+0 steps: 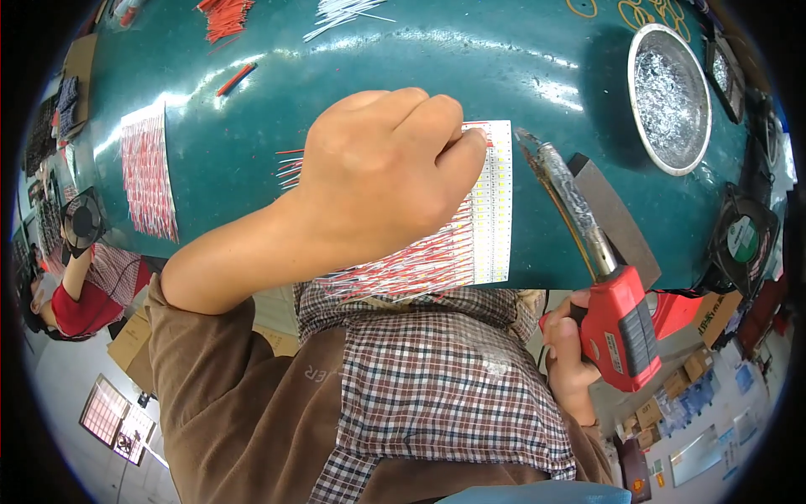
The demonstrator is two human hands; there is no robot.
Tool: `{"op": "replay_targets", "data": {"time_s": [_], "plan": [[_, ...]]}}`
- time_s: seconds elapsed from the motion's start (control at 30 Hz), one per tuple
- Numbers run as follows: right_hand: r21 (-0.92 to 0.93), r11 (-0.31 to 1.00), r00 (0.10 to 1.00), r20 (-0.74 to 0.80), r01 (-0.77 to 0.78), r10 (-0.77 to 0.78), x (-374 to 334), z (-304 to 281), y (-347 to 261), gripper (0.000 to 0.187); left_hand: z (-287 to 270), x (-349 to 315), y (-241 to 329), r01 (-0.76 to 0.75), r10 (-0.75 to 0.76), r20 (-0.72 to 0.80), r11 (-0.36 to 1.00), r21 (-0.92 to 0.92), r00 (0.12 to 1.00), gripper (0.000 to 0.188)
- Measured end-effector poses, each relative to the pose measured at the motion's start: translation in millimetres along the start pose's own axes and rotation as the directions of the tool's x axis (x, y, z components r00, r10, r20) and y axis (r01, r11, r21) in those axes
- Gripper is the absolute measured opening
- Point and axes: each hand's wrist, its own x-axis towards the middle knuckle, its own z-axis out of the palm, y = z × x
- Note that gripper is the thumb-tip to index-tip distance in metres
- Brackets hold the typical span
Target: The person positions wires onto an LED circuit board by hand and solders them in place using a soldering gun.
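Note:
My left hand (pixel 382 168) is closed in a pinch over the upper part of a white LED strip panel (pixel 495 210). A bit of thin red wire (pixel 476 124) shows by its fingertips; the hand hides the rest. Rows of red and white wires (pixel 411 265) run left from the panel, partly under my wrist. My right hand (pixel 567 353) is wrapped round the handle of a red and black soldering gun (pixel 617 328). Its metal barrel points up and left, and the tip is just right of the panel's upper edge, apart from it.
A metal bowl (pixel 635 92) of silvery scraps stands at right, near a dark block (pixel 609 210) and a small fan (pixel 743 239). Another wired panel (pixel 149 172) lies left. Red wires (pixel 225 17) and white wires (pixel 344 13) lie at the back. A person (pixel 75 294) sits far left.

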Motion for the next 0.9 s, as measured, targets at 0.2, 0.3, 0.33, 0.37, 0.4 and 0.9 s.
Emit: {"op": "replay_targets", "data": {"time_s": [0.2,0.3,0.33,0.37,0.4,0.9], "plan": [[-0.037,0.999,0.999,-0.002,-0.032,0.032,-5,3,5,0.016,3,-4,1,0.000,0.000,-0.011,1.000,-0.004,1.000,0.032],[-0.058,0.998,0.999,0.051,-0.014,0.017,-1,3,5,0.012,4,-3,2,0.003,-0.003,-0.030,1.000,-0.008,1.000,0.033],[-0.068,0.998,0.999,0.047,0.000,0.003,1,3,3,0.010,5,-3,2,0.002,-0.002,-0.040,1.000,-0.001,0.999,0.033],[-0.077,0.997,0.999,0.042,0.014,-0.011,3,4,3,0.009,5,-3,1,0.001,-0.001,-0.050,1.000,0.005,0.999,0.034],[-0.078,0.997,0.999,0.043,0.013,-0.010,4,4,3,0.009,5,-3,1,0.002,-0.002,-0.050,1.000,0.004,0.999,0.034],[-0.089,0.992,0.996,0.024,0.086,-0.084,10,4,-2,0.006,1,-3,3,0.012,-0.012,-0.020,1.000,0.019,1.000,0.031]]}}
